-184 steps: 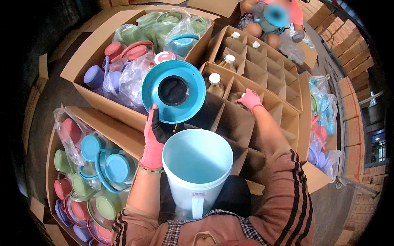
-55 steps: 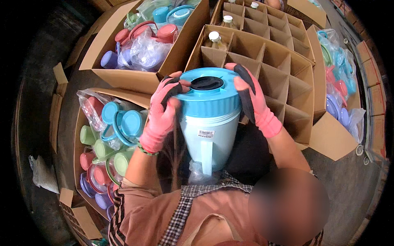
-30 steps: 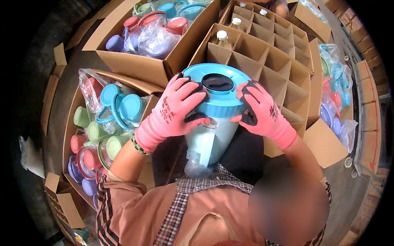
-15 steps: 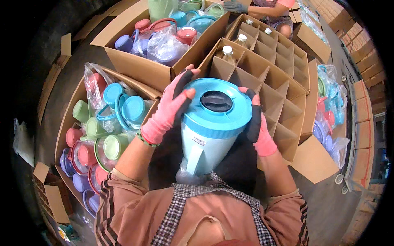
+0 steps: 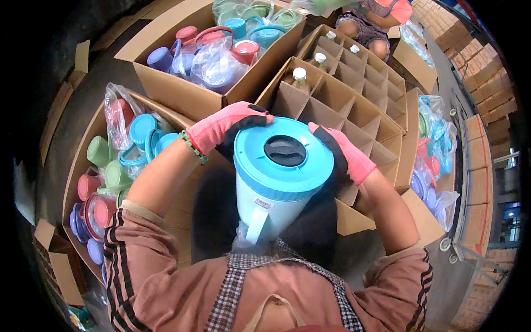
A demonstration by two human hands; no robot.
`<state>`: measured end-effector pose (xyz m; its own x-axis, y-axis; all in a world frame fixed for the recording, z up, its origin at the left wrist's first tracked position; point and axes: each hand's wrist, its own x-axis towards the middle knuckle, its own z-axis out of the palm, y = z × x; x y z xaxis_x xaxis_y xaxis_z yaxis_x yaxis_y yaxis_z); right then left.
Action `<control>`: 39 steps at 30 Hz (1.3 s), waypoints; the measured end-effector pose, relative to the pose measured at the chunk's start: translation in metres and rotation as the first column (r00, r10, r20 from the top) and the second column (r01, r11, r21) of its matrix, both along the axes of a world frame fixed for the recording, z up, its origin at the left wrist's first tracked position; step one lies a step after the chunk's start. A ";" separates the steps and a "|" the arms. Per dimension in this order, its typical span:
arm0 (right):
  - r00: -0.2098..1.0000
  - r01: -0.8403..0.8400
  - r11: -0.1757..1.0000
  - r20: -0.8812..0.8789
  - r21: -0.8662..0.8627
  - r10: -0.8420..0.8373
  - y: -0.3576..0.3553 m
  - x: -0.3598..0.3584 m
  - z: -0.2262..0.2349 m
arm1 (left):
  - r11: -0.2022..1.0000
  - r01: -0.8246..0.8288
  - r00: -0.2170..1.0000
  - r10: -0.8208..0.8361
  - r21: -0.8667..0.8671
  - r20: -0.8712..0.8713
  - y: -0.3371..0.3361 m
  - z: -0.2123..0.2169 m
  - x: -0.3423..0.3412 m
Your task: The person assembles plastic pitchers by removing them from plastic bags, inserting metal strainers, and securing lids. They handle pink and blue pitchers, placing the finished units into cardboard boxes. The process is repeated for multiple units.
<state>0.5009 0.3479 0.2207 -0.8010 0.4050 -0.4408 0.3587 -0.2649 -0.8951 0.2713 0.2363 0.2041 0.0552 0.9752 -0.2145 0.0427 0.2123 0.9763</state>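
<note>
Both hands gloved, pink with black palms. Left hand: grip clamped on the upper-left rim of a blue lid, thumb hidden. Right hand: grip clamped on the lid's right rim, thumb also out of sight. Lid sits on a pale blue jug, black round insert in its middle. Jug is close in front of the torso, over the dark-clothed lap, handle toward the wearer, clear plastic near its base. Just beyond: divided carton, one white-capped bottle in the near-left cell; second divided carton behind. Left: two cartons of colored lidded containers, lower and upper. Co-worker seated top right.
</note>
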 end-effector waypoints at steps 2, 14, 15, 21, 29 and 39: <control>0.999 -0.025 0.999 0.029 0.040 0.024 -0.004 0.000 0.009 | 0.996 -0.002 0.998 0.008 -0.090 0.067 0.001 0.002 0.001; 0.964 0.253 0.965 0.097 -0.064 -0.246 -0.048 0.028 0.022 | 0.948 0.258 0.944 -0.207 -0.185 0.256 0.010 -0.018 -0.004; 0.967 0.238 0.969 0.106 -0.062 -0.231 -0.046 0.031 0.018 | 0.946 0.275 0.951 -0.241 -0.172 0.196 0.010 -0.012 -0.004; 0.995 -0.028 0.998 0.101 0.060 0.022 -0.044 0.033 0.034 | 0.837 0.447 0.790 -0.535 -0.314 -0.299 0.050 0.068 0.037; 0.969 0.211 0.977 0.136 -0.039 -0.204 -0.063 0.040 0.027 | 0.728 0.488 0.651 -0.671 -0.482 -0.355 0.088 0.043 0.091; 0.988 0.152 0.987 0.033 -0.043 -0.151 -0.060 0.041 0.015 | 0.824 0.447 0.565 -0.561 -0.347 -0.605 0.092 0.021 0.088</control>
